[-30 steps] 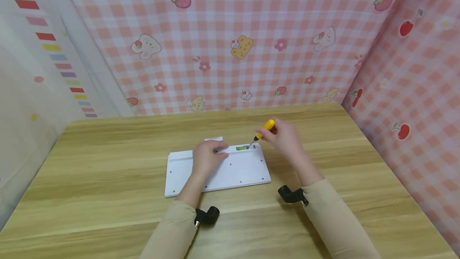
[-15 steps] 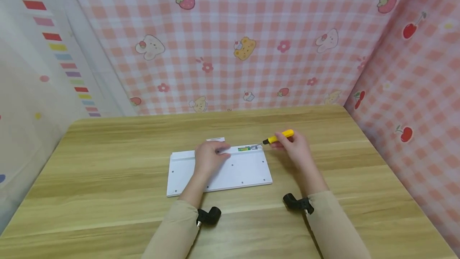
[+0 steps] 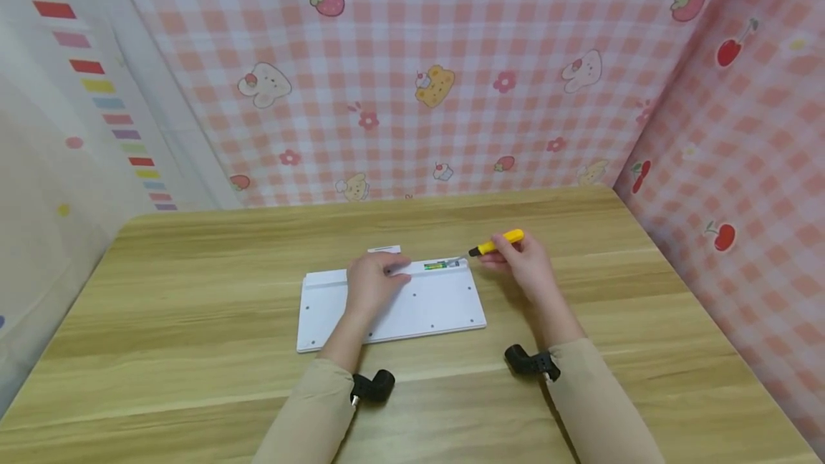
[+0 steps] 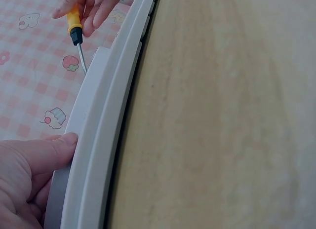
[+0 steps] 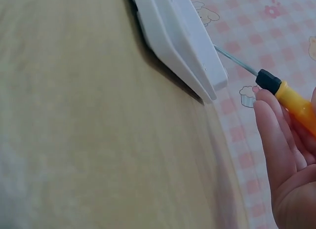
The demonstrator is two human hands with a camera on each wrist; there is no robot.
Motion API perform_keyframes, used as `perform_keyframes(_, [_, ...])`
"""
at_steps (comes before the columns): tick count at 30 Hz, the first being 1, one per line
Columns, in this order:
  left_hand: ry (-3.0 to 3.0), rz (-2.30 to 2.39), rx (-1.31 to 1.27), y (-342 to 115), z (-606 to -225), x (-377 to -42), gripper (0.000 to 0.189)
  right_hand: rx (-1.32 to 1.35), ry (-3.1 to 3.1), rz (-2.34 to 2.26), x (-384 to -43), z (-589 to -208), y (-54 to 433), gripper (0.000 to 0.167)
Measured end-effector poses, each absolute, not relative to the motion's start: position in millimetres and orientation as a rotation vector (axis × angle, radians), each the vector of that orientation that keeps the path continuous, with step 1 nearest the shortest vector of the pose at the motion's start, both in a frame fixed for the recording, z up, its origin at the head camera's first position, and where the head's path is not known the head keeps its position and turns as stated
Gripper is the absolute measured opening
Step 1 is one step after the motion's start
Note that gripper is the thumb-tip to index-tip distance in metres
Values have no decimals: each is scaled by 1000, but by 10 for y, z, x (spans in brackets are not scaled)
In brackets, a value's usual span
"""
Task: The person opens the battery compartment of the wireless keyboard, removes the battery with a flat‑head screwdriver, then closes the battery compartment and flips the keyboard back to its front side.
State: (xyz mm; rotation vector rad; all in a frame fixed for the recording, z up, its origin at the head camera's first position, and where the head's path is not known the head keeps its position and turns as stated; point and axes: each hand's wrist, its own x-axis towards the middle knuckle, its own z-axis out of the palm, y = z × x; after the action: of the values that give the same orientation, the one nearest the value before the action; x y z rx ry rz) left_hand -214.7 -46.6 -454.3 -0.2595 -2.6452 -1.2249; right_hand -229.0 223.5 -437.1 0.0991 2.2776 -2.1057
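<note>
A white keyboard lies underside up on the table, its long raised ridge at the far side. In the ridge's right part a battery slot stands uncovered, with a green battery in it. My left hand grips the ridge near its middle, thumb on the near side, the other fingers partly hidden. My right hand holds a yellow-handled screwdriver with a black collar, tilted low. Its metal shaft reaches into the slot's right end, beside the battery; the ridge hides the tip in the right wrist view.
Just behind the keyboard lies a small white cover, partly hidden by my left hand. The wooden table ends at a pink checked cloth at the back, with another cloth on the right.
My right hand has moved right and lowered the screwdriver's handle from steep to nearly flat, its tip staying at the slot. The left hand and keyboard have stayed in place.
</note>
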Motion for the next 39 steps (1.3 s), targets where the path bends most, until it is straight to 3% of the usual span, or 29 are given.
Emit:
perform_keyframes(16, [-2638, -1219, -265, -512, -4527, -2136, 25, 122, 2126, -2201, -2321, -4334, 2143, 35])
perform_keyframes(39, [-2637, -1186, -294, -466, -4544, -2149, 24, -23, 2540, -1929, -2248, -4199, 2160, 40])
